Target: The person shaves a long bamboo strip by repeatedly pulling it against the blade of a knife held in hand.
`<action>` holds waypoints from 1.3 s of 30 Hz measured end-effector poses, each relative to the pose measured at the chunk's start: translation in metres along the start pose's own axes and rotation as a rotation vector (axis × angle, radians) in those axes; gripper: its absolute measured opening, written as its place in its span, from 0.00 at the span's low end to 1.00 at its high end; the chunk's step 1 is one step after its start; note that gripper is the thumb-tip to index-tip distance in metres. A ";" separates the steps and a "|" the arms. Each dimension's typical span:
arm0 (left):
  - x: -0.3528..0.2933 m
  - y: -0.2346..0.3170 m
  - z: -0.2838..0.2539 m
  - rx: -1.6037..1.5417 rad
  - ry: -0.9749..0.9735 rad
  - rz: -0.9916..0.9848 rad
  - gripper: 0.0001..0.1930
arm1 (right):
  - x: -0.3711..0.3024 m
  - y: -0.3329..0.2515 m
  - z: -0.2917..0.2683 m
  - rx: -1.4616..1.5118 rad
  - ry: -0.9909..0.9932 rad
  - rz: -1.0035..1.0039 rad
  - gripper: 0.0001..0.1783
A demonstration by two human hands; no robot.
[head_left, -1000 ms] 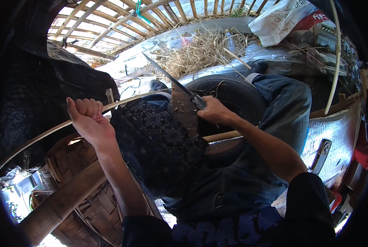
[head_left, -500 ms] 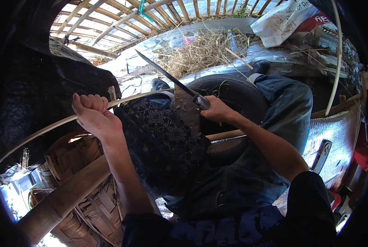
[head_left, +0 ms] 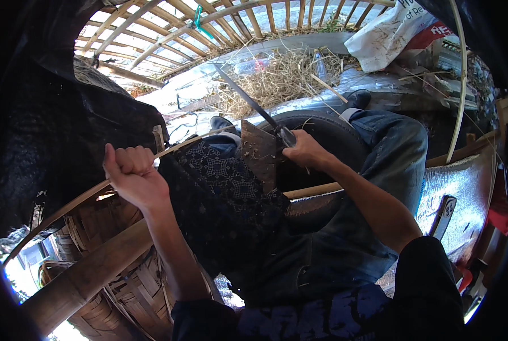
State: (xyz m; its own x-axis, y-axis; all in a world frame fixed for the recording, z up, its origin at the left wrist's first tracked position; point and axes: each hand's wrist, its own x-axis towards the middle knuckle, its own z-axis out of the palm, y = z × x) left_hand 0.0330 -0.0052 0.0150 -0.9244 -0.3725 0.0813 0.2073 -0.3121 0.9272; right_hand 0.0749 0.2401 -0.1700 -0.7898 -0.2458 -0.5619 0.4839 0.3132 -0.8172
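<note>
My left hand (head_left: 133, 173) is closed around a long, thin bamboo strip (head_left: 194, 141). One end of the strip reaches over my lap towards a brown piece of board (head_left: 258, 152); the other runs down to the far left. My right hand (head_left: 306, 149) grips the handle of a long-bladed knife (head_left: 246, 98). Its dark blade points forward and left, above the board and apart from the strip. Under the strip, a dark patterned cloth (head_left: 211, 162) covers my left thigh. A black tyre (head_left: 328, 129) lies between my legs, partly hidden by my right hand.
Dry shavings (head_left: 282, 79) are heaped on the ground ahead, with clear plastic bottles among them. A bamboo slat fence (head_left: 225, 23) stands beyond. At left are a black sheet (head_left: 49, 125), a thick bamboo pole (head_left: 89, 278) and a woven basket (head_left: 134, 304). Another strip (head_left: 461, 85) rises at right.
The knife has swung so its tip lies further right and points more forward. My left hand has dropped slightly, and the strip's left part now shows a browner face.
</note>
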 end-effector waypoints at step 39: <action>0.016 -0.001 -0.011 0.005 -0.577 -0.080 0.22 | 0.009 0.005 0.012 0.128 -0.061 -0.197 0.09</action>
State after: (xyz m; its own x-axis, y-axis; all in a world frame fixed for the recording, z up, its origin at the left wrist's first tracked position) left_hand 0.0217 -0.0203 0.0114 -0.9622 0.1891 0.1962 0.1297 -0.3154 0.9401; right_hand 0.0748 0.2283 -0.1813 -0.8516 -0.3465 -0.3932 0.3693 0.1357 -0.9194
